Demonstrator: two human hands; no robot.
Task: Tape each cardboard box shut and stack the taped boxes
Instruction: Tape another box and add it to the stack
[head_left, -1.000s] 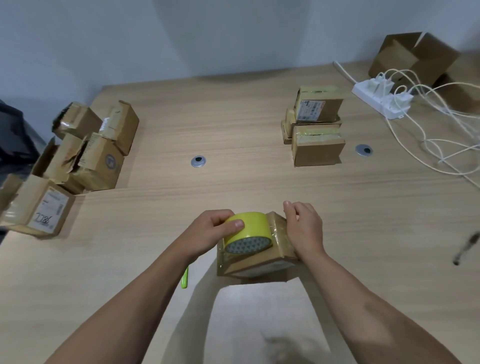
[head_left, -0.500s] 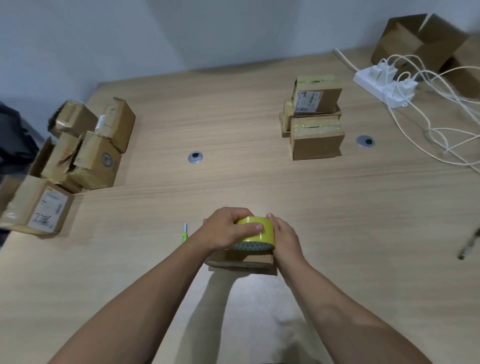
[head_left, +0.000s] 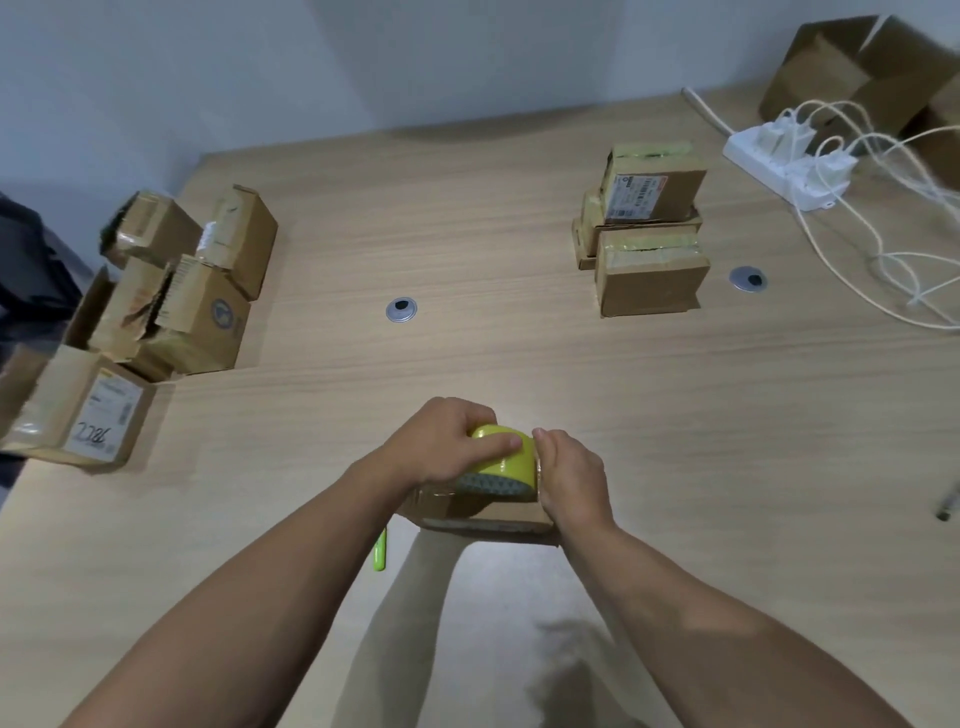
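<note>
On the wood-grain table (head_left: 467, 218) against a pale wall (head_left: 415, 62), cardboard boxes (head_left: 649, 280).

A broad lane of bare light wooden table (head_left: 493, 358) is being left open across mid-frame. The left edge is being blocked by a heap of brown cardboard boxes (head_left: 182, 312), the upper right by a stack of taped brown cardboard boxes (head_left: 649, 280), a white power strip (head_left: 779, 169) and loose white cables (head_left: 878, 254). The lower centre is being filled by a small brown cardboard box (head_left: 488, 515) and yellow roll of tape (head_left: 506, 462), gripped by the left hand (head_left: 441, 449) and right hand (head_left: 571, 480).
</note>
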